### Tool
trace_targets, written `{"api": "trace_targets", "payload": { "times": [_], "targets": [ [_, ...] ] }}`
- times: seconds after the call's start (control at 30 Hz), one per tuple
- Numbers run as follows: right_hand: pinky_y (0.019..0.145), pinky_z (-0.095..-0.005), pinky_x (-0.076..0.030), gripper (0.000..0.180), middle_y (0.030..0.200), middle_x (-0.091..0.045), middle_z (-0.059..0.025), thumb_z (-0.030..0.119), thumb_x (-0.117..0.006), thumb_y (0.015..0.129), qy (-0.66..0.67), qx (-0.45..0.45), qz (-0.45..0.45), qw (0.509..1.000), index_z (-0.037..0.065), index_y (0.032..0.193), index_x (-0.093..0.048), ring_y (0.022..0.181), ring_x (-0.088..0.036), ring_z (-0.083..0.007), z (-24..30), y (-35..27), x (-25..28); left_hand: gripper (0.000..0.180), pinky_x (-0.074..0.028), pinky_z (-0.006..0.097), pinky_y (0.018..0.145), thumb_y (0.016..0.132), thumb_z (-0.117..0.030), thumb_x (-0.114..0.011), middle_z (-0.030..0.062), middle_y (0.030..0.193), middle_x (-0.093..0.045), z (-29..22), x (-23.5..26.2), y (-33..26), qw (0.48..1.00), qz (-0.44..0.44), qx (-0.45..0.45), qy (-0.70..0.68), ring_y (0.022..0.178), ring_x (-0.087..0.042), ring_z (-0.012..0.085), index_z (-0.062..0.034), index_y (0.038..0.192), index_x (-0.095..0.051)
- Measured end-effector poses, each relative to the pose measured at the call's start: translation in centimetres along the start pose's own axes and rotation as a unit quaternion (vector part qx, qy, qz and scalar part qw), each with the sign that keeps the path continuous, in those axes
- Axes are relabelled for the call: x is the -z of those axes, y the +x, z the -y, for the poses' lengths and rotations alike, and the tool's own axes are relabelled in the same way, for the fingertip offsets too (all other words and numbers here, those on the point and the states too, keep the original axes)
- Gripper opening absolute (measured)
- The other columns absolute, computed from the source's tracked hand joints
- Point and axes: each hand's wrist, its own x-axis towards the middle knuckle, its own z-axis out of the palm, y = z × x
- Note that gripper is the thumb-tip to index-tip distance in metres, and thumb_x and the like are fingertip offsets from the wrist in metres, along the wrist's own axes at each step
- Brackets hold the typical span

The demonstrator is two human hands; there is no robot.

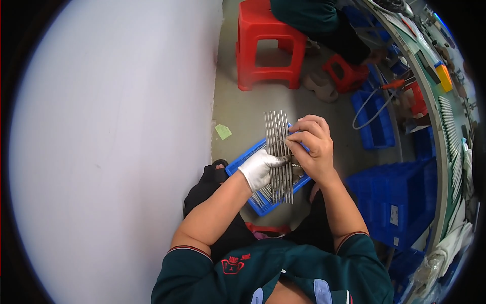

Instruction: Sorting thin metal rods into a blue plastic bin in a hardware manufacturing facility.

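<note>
My left hand (259,168), in a white glove with darkened fingertips, grips several thin metal rods (277,133) side by side, its thumb lying across them. The rods run lengthwise away from me, roughly parallel with small gaps between them. At their right edge is my bare right hand (315,146), thumb and forefinger pinched together against the outermost rod; whether something small sits in that pinch is hidden. Below both hands a blue plastic tray (246,158) stands at a slant, with more metal rods (259,198) in it.
A white wall rises on my left. Ahead stands a red stool (269,71) with a seated co-worker in dark green. To the right are blue crates (392,200) and a green-topped bench (445,114) holding a row of rods. A yellow-green paper (223,131) lies on the floor.
</note>
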Motion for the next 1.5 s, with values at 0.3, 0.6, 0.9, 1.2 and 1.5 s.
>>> {"api": "trace_targets", "payload": {
  "times": [0.3,0.6,0.9,1.2,1.5],
  "targets": [
    [0.084,-0.0384,-0.044,0.011,0.090,-0.065,-0.0029,0.006,-0.072,0.066,0.032,-0.032,0.006,0.999,0.008,0.074,-0.065,0.094,-0.057,-0.0270,-0.4,-0.1,-0.8,0.030,-0.058,0.037,0.079,0.089,0.000,-0.056,0.0086,0.104,-0.064,0.7,0.1,0.3,1.000,0.002,0.003,0.000,0.093,-0.066,0.0224,-0.0039,0.118,-0.054],
    [0.081,-0.0370,-0.046,0.014,0.092,-0.065,-0.0044,0.003,-0.073,0.065,0.001,0.007,0.021,1.000,0.007,0.077,-0.066,0.096,-0.057,-0.0267,0.0,0.2,-0.5,0.046,-0.056,0.035,0.087,0.086,0.004,-0.058,0.0085,0.115,-0.061,0.9,0.8,0.4,1.000,0.010,0.009,0.018,0.104,-0.064,0.0217,-0.0058,0.129,-0.047],
    [0.084,-0.0393,-0.041,0.016,0.091,-0.064,-0.0002,0.005,-0.071,0.061,-0.065,0.050,0.019,0.996,0.011,0.074,-0.064,0.096,-0.058,-0.0248,0.7,0.1,-1.1,0.041,-0.056,0.034,0.085,0.082,0.001,-0.066,0.0061,0.111,-0.062,1.2,0.7,0.5,0.999,0.012,-0.005,0.040,0.100,-0.065,0.0195,-0.0060,0.120,-0.052],
    [0.081,-0.0380,-0.041,0.011,0.090,-0.065,-0.0016,0.006,-0.072,0.066,-0.007,-0.014,0.004,1.000,0.009,0.075,-0.065,0.095,-0.058,-0.0252,-0.5,0.1,-0.2,0.025,-0.058,0.039,0.076,0.087,0.002,-0.056,0.0117,0.100,-0.066,0.4,-0.7,0.2,1.000,0.007,0.007,-0.003,0.090,-0.068,0.0256,-0.0002,0.112,-0.058],
    [0.083,-0.0390,-0.042,0.014,0.090,-0.065,-0.0024,0.003,-0.072,0.063,-0.101,0.063,0.027,0.992,0.008,0.074,-0.064,0.095,-0.058,-0.0256,1.2,0.5,0.2,0.022,-0.057,0.034,0.075,0.087,0.002,-0.058,0.0084,0.097,-0.066,1.3,-0.2,0.7,0.999,-0.033,-0.014,0.027,0.088,-0.068,0.0210,-0.0027,0.108,-0.060]
  ]
}}
